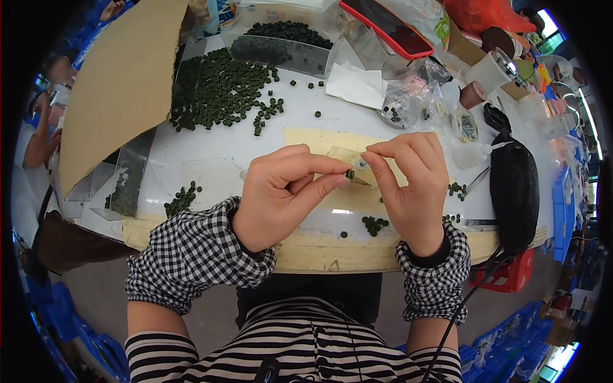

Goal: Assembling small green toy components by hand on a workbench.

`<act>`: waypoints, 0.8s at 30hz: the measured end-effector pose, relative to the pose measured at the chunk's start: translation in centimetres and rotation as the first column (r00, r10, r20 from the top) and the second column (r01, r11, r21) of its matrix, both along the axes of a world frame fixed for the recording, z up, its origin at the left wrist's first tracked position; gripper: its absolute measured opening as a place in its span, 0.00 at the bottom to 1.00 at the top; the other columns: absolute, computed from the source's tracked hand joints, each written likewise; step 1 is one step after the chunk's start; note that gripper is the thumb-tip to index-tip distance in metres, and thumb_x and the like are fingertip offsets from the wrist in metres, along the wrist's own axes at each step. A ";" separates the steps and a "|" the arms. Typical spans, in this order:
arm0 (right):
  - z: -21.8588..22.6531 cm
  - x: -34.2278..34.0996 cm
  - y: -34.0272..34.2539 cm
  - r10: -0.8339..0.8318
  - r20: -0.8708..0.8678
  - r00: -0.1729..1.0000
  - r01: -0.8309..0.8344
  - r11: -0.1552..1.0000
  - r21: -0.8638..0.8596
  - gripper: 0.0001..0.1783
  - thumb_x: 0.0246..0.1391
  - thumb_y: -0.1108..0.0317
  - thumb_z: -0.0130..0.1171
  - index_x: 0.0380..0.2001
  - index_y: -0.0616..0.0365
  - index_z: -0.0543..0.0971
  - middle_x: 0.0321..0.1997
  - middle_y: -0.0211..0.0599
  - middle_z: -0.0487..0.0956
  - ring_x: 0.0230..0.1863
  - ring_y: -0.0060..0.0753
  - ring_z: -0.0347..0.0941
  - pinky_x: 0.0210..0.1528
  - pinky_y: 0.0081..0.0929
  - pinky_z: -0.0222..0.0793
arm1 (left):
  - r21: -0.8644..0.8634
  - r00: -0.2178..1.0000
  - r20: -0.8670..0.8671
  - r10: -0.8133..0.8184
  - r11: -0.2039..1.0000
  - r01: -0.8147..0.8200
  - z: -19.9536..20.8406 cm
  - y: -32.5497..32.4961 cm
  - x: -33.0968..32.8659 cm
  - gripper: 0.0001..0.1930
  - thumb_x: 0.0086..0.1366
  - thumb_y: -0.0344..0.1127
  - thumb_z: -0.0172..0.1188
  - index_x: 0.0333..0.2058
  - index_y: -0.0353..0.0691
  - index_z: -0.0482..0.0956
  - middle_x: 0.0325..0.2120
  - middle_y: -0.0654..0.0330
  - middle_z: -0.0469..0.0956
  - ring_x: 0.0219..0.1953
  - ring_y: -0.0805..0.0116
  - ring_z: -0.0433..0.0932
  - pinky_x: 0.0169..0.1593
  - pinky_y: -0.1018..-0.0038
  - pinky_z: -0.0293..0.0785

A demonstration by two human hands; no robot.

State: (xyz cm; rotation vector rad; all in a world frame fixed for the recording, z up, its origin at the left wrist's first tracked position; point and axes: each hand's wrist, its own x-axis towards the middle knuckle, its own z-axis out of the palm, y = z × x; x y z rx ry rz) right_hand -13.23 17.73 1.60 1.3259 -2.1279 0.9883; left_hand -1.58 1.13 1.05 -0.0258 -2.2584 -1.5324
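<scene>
Over the tabletop (295,110), the left hand (273,191) pinches a green piece (350,173), right hand (416,191) unclear in grip: close fingerwork, likely needing steady alignment.

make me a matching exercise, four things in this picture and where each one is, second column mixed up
Column one
1. small dark green cylindrical piece
2. large flat brown cardboard sheet
3. phone in a red frame
4. long black pouch-shaped thing

Column two
A. near the picture's top edge, right of centre
B. at the right end of the white-topped table
C. pinched between the left hand's thumb and index finger
D. in the upper left of the picture

Right pairs: 1-C, 2-D, 3-A, 4-B
</scene>
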 end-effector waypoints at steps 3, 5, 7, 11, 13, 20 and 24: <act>0.0 0.2 0.0 0.007 0.015 1.000 -0.006 1.000 -0.030 0.09 0.42 0.74 0.68 0.31 0.57 0.82 0.27 0.32 0.74 0.31 0.36 0.68 0.33 0.29 0.64 | 0.019 1.000 -0.011 0.007 1.000 -0.007 0.2 -0.1 0.1 0.10 0.56 0.23 0.66 0.39 0.36 0.84 0.16 0.71 0.57 0.19 0.82 0.56 0.25 0.81 0.53; 0.2 0.4 0.1 0.004 0.026 1.000 -0.002 0.997 -0.083 0.11 0.42 0.74 0.68 0.33 0.57 0.83 0.27 0.33 0.75 0.30 0.35 0.68 0.32 0.29 0.64 | 0.025 1.000 -0.024 0.017 1.000 -0.016 0.2 -0.1 0.2 0.11 0.56 0.23 0.66 0.39 0.36 0.84 0.16 0.71 0.57 0.20 0.82 0.56 0.26 0.81 0.53; 0.3 0.5 0.4 0.040 0.011 0.999 -0.038 0.992 -0.117 0.13 0.42 0.75 0.68 0.35 0.57 0.83 0.27 0.33 0.75 0.30 0.35 0.68 0.31 0.28 0.64 | 0.035 0.999 -0.036 0.027 0.999 -0.026 0.2 -0.1 0.2 0.11 0.55 0.22 0.66 0.39 0.36 0.84 0.16 0.71 0.57 0.20 0.82 0.56 0.25 0.81 0.53; 0.8 1.0 0.6 0.171 -0.011 0.985 -0.171 0.980 -0.103 0.15 0.40 0.75 0.68 0.37 0.57 0.83 0.27 0.32 0.75 0.29 0.34 0.67 0.31 0.28 0.63 | 0.037 0.997 -0.066 0.037 0.999 -0.035 0.1 -0.1 0.1 0.12 0.55 0.22 0.67 0.39 0.36 0.84 0.16 0.72 0.58 0.20 0.82 0.56 0.25 0.81 0.52; 0.6 1.2 0.4 0.211 -0.028 0.977 -0.213 0.972 -0.096 0.17 0.39 0.76 0.68 0.38 0.58 0.83 0.28 0.31 0.75 0.29 0.34 0.67 0.31 0.27 0.63 | 0.038 0.996 -0.072 0.044 0.998 -0.041 0.2 -0.2 0.1 0.11 0.55 0.22 0.67 0.39 0.36 0.84 0.16 0.72 0.58 0.20 0.82 0.56 0.25 0.81 0.52; 0.4 1.6 0.2 0.248 -0.024 0.969 -0.249 0.965 -0.083 0.21 0.39 0.77 0.68 0.42 0.58 0.83 0.28 0.31 0.75 0.29 0.34 0.68 0.31 0.27 0.64 | 0.045 0.996 -0.069 0.065 0.997 -0.062 0.2 -0.2 0.1 0.11 0.54 0.22 0.67 0.38 0.37 0.84 0.16 0.72 0.59 0.20 0.82 0.56 0.25 0.81 0.52; 0.6 1.4 0.5 0.181 -0.049 0.982 -0.185 0.979 -0.086 0.21 0.39 0.78 0.67 0.42 0.59 0.83 0.28 0.32 0.75 0.29 0.33 0.67 0.31 0.27 0.64 | -0.115 0.998 -0.020 0.055 0.992 -0.057 0.5 -1.5 -0.7 0.09 0.55 0.24 0.67 0.37 0.37 0.84 0.15 0.68 0.60 0.19 0.80 0.58 0.24 0.79 0.54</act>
